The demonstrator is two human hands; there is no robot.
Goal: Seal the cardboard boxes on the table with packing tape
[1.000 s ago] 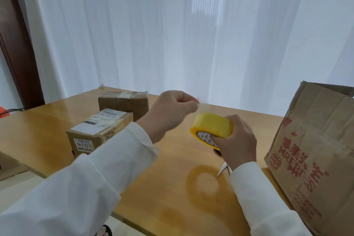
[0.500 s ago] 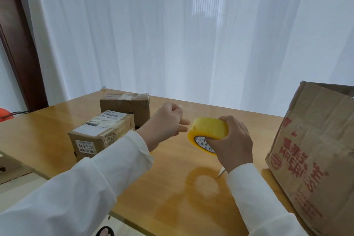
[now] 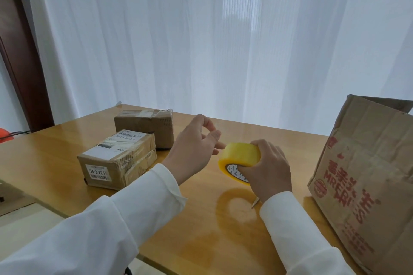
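Note:
My right hand [image 3: 268, 169] grips a yellow roll of packing tape [image 3: 240, 155] a little above the wooden table [image 3: 55, 156], thumb over the roll's printed core. My left hand [image 3: 192, 147] hovers just left of the roll with its fingers loosely spread, the fingertips at the roll's left edge; I see no tape between them. Two small cardboard boxes stand to the left: a near box [image 3: 116, 163] with white shipping labels and a far box [image 3: 145, 125] with crumpled tape on top. Neither hand touches a box.
A tall brown paper bag [image 3: 362, 185] with red print stands at the right table edge. A pale pointed tip [image 3: 254, 204] pokes out under my right wrist. White curtains hang behind the table. A red object [image 3: 4, 135] sits at the far left.
My left hand, which pinched something near the roll and was raised, has dropped, opened its fingers and come back to the roll. My right hand lowered the roll slightly.

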